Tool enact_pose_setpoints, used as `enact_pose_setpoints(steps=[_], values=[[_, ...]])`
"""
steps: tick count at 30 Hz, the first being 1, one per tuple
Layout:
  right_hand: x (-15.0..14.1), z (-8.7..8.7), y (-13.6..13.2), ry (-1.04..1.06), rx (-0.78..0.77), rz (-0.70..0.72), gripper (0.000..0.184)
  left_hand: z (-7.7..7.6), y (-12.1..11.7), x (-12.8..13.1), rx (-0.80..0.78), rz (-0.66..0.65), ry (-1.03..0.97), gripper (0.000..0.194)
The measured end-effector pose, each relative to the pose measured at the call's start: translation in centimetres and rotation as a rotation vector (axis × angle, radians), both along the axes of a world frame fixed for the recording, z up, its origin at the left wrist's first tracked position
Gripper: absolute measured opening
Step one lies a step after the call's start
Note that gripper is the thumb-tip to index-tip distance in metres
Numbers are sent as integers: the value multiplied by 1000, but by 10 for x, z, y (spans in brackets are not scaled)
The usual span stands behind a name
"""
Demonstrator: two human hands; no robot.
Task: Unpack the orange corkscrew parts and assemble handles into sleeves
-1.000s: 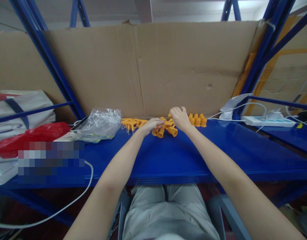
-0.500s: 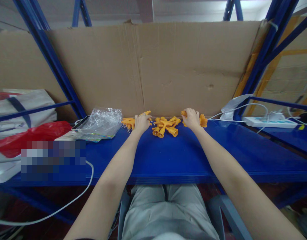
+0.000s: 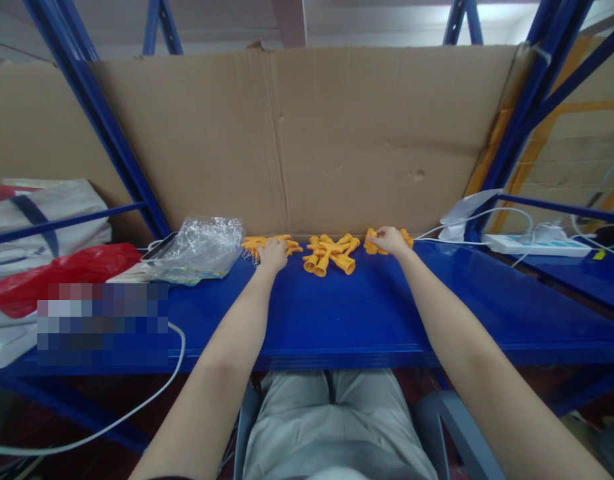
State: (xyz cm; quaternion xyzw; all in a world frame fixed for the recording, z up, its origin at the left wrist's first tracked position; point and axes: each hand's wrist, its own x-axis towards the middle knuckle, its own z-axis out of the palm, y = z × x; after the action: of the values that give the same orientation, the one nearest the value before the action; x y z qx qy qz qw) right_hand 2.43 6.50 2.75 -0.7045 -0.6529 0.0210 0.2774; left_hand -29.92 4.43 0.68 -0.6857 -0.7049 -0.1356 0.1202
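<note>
Two hands [image 3: 273, 255] [image 3: 391, 241] on unmarked orange plastic parts [image 3: 331, 253], no legible writing.

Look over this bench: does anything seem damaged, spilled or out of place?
Only small things: the cardboard backing is creased and dented at its right side, and a crumpled clear plastic bag lies loose on the blue shelf.

Both arms stretched forward, hands [image 3: 273, 254] [image 3: 389, 239] apart (fingers curled down).

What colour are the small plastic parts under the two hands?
Orange-yellow plastic parts, clearest in the head view, on the blue shelf.
</note>
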Motion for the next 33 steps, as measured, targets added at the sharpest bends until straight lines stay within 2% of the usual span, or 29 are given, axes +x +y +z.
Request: enact_pose_setpoints(steps=[8,12,18,23,29,33], values=[[-4,-6,2,-117,-75,12,23,2,3,-1,-63,35,-13,45],[-6,-6,2,-128,-101,25,18,5,3,0,-31,33,-12,43],[-8,-6,-2,-155,-99,34,27,9,2,6,4,34,-62,37],[-12,-3,-8,-235,-80,42,30,8,-1,8,-50,11,-61,42],[-22,3,-21,-305,-128,18,39,6,-5,9,-104,50,-79,50],[-34,12,-32,-376,-61,0,41,7,-6,10,-77,56,-70,47]])
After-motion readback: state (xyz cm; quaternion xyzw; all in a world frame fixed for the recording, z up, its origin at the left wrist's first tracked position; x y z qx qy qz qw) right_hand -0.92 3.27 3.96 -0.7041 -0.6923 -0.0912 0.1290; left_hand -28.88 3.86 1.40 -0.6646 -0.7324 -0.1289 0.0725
